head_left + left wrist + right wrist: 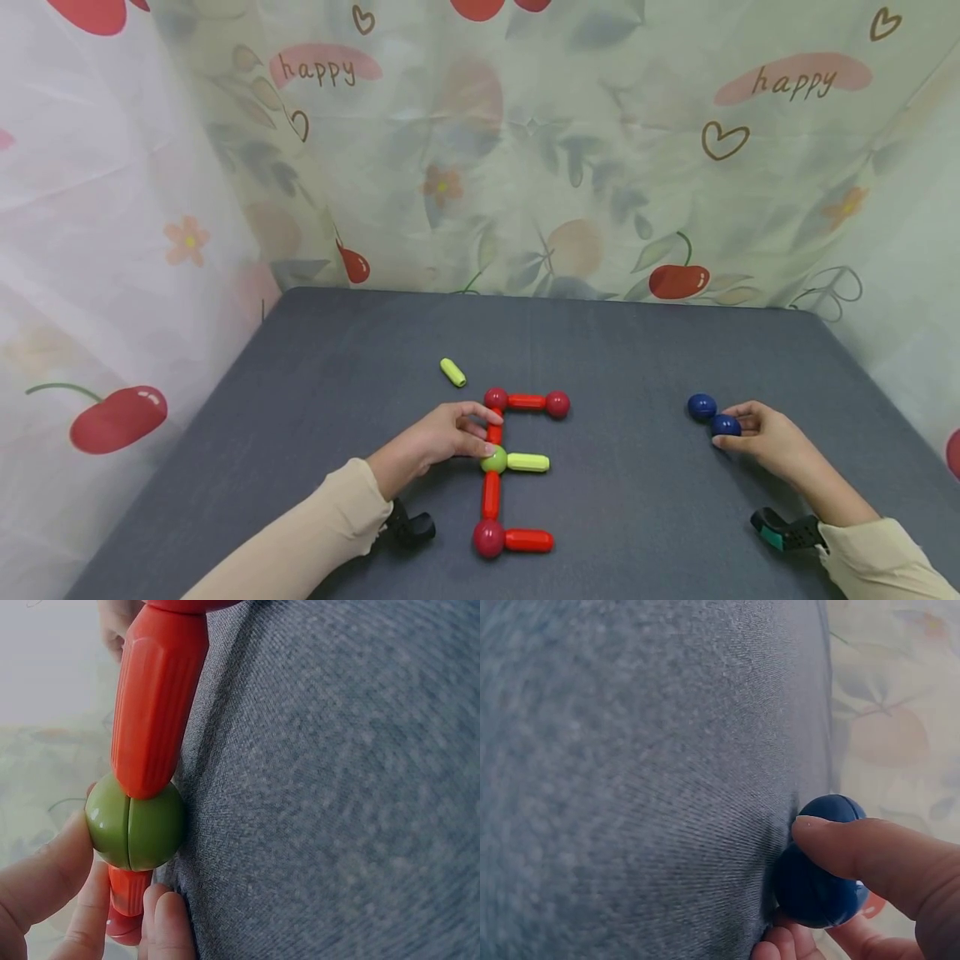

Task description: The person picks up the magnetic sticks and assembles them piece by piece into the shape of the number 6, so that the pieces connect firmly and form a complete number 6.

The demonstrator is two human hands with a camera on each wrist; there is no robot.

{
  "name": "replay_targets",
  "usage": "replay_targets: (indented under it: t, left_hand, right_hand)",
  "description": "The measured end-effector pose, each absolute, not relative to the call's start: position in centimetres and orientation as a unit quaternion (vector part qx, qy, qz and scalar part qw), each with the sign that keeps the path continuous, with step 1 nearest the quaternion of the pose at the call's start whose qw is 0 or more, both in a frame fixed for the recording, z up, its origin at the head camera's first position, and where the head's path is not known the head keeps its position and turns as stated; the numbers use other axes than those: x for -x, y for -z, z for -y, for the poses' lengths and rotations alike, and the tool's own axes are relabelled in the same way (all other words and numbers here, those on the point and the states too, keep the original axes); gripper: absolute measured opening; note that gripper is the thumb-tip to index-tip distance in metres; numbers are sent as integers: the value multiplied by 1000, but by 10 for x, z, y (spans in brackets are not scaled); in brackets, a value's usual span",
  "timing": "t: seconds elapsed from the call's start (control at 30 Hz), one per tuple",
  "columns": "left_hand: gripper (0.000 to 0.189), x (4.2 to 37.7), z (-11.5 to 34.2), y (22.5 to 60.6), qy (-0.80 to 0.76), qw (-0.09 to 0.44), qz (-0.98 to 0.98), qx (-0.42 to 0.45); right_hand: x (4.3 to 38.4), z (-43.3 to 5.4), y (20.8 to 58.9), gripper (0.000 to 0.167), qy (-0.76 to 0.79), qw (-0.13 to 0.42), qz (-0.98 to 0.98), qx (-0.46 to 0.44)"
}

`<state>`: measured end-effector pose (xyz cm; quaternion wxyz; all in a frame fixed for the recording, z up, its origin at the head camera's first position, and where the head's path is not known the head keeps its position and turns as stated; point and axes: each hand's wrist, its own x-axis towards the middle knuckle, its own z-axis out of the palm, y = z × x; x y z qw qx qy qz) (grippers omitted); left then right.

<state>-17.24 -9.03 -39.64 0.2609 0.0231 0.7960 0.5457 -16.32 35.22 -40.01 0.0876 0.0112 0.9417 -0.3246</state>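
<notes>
A toy build of balls and rods lies on the table in an E-like shape. Its spine has a dark red ball (496, 399), a green ball (494, 460) and a lower red ball (489, 538), joined by red rods (491, 495). My left hand (457, 433) grips the spine's middle; in the left wrist view its thumb (49, 877) presses the green ball while fingers reach around the red rod beyond. At the right, my right hand (768, 442) pinches the nearer blue ball (726, 426) between thumb and fingers. A second blue ball (702, 407) sits right beside it.
A loose yellow-green rod (453, 372) lies behind the build. Arms of the build point right: a red rod (527, 402) ending in a ball (557, 405), a yellow-green rod (528, 462) and a red rod (529, 541). Patterned cloth (525, 167) surrounds the dark table (615, 500).
</notes>
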Motion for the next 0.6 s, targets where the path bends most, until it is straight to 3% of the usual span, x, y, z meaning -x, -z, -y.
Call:
replay_targets:
  t: [0.27,0.6]
  left_hand:
    - [37,173,90,398,-546,262,-795,-23]
    - [37,172,90,396,-545,261,-796,-21]
  right_hand:
    - [159,-346,384,53,310,106,-945,1]
    - [147,-309,344,57,329,84,-940,36]
